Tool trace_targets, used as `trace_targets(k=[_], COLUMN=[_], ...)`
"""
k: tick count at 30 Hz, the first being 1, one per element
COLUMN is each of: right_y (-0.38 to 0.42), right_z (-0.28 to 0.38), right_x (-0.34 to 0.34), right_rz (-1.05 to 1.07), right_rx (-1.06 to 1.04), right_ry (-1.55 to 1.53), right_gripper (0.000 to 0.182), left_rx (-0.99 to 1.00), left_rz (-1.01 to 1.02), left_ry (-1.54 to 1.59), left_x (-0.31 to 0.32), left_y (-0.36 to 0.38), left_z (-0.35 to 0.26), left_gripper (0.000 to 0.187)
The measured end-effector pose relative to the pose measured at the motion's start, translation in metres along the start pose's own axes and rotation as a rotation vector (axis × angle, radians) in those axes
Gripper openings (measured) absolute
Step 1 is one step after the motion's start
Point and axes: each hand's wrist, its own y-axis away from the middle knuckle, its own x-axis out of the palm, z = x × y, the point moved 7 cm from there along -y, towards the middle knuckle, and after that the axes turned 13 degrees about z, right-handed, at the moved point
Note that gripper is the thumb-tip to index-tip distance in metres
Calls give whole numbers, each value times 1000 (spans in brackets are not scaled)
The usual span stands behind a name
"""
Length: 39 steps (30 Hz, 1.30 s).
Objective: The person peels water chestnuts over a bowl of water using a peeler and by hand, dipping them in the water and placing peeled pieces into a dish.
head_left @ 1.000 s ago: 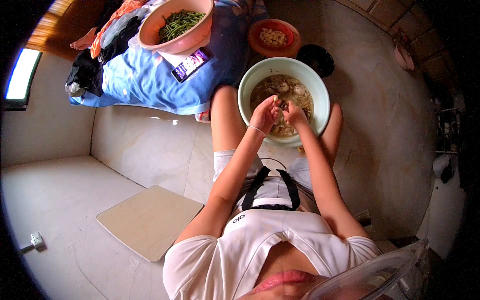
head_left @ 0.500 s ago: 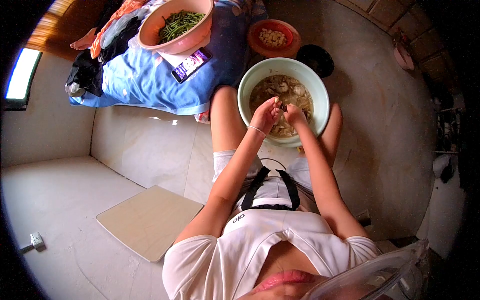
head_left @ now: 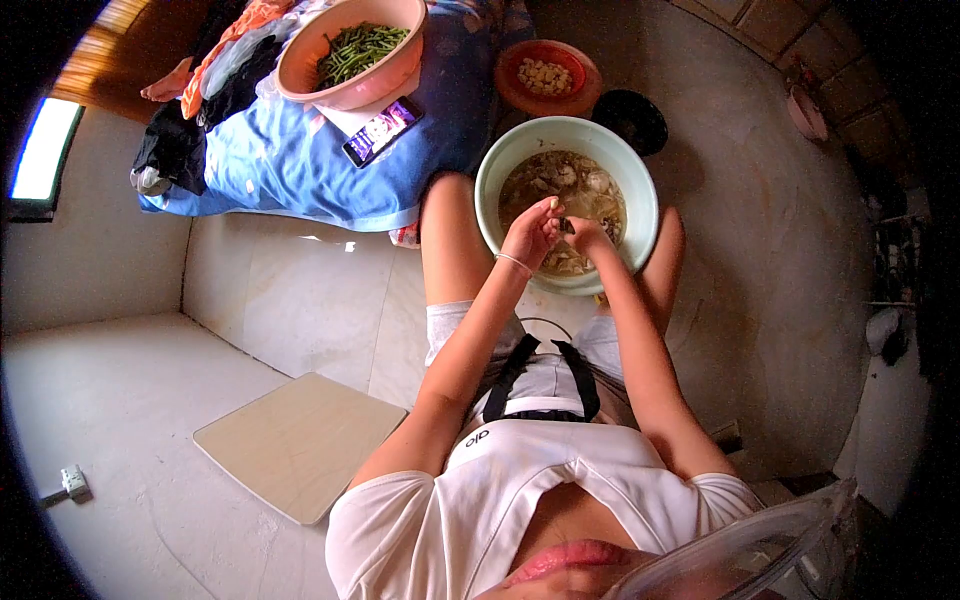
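Both my hands are over a pale green basin point(head_left: 648, 215) of brownish water, where bulbs and loose skins that look like garlic point(head_left: 565, 172) float. My left hand point(head_left: 532, 234) has its fingers closed, with a small pale piece like a garlic clove point(head_left: 554, 203) at the fingertips. Close beside it on the right, my right hand point(head_left: 588, 238) is closed too. A small dark thing point(head_left: 567, 226) shows at its fingertips, too small to name. The basin stands between my knees.
Behind the basin are a red bowl point(head_left: 577, 70) of pale peeled cloves and a black bowl point(head_left: 662, 130). A pink basin point(head_left: 300, 75) of green beans and a phone point(head_left: 383, 131) rest on the blue bedding point(head_left: 290, 180). A flat beige board point(head_left: 300, 445) lies at lower left.
My right hand has shifted slightly, and the dark thing at its fingertips shows more plainly. My left hand stays nearly in place.
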Motion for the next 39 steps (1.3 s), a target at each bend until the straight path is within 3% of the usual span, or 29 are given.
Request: trace_targets(k=[1, 3, 4, 6, 9, 11, 13, 15, 18, 20, 23, 24, 31, 34, 39], right_y=[2, 5, 6, 8, 23, 50, 61, 69, 72, 75, 82, 80, 91, 94, 98], right_z=[6, -10, -7, -19, 7, 49, 83, 106, 129, 146, 162, 161, 169, 170, 175], right_x=[-5, -7, -9, -6, -45, -78, -100, -109, -122, -135, -148, -146, -156, -161, -159], right_rz=[-1, 12, 11, -134, -281, -242, -260, -273, -329, -392, -404, -402, -492, -500, -538], right_rx=[0, 285, 284, 255, 160, 206, -107, -205, -198, -333, -301, -340, -364, -338, -369], right_ry=[0, -24, -24, -803, -940, -1049, -1281, -1330, -1205, -982, -771, -734, -559, -464, -271], right_gripper=[35, 35, 35, 25, 16, 16, 16, 14, 18, 24, 26, 17, 12, 13, 32], left_rx=[1, 1, 2, 4, 46, 83, 118, 141, 137, 145, 119, 112, 123, 284, 321], left_rz=[11, 23, 3, -17, -18, -26, 1, 69, 127, 209, 153, 143, 156, 7, -13], left_ry=[13, 26, 26, 26, 83, 72, 50, 27, 11, -6, -85, -89, -136, -559, -972], left_x=[1, -2, -5, -4, 0, 8, 27, 45, 67, 77, 83, 87, 81, 94, 104], left_y=[0, -1, -1, -1, 3, 4, 7, 7, 10, 11, 16, 17, 20, 29, 40], left_z=[0, 1, 1, -1, -9, -18, -26, -32, -35, -39, -38, -38, -37, -60, -72], left_gripper=[16, 16, 16, 16, 18, 17, 17, 14, 12, 13, 13, 12, 12, 16, 14])
